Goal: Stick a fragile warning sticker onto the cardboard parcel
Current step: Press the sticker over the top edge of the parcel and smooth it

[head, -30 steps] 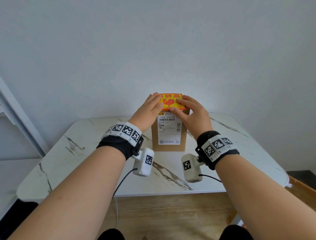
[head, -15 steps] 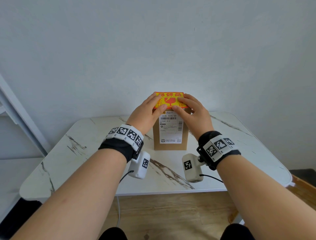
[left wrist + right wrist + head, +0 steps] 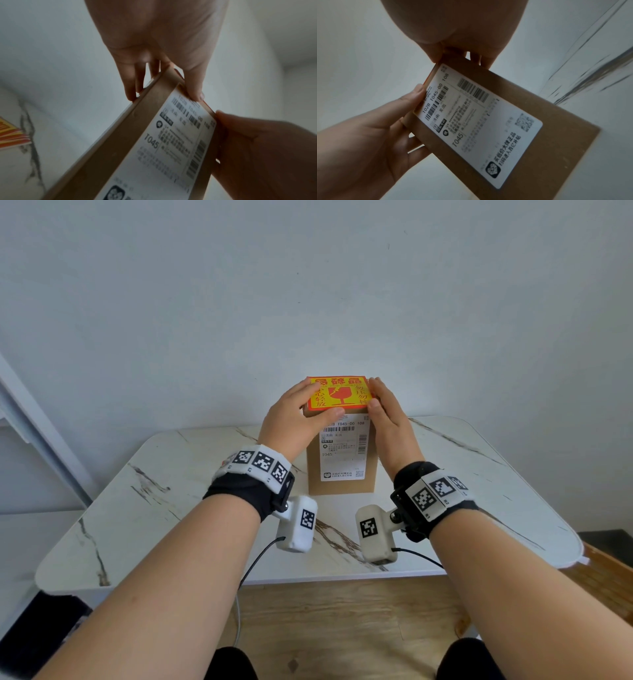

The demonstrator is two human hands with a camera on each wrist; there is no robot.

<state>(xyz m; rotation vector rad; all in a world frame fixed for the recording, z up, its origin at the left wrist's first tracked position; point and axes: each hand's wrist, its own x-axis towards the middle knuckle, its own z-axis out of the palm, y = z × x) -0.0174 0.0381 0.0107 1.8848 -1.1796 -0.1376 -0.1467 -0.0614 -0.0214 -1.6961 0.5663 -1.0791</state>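
Standing upright on table (image 3: pixel 191 474): parcel (image 3: pixel 342 484), sticker (image 3: pixel 339 393) on top; left hand (image 3: pixel 294 419) and right hand (image 3: pixel 387 419), fingers straight, press its sides.

sticker (image 3: pixel 339 392) on parcel (image 3: pixel 342 481) top, parcel on table (image 3: pixel 171 508), hands (image 3: pixel 291 416) flanking it

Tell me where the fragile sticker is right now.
In the head view, the fragile sticker lies flat on top of the cardboard parcel, between the left hand and right hand at mid-table.
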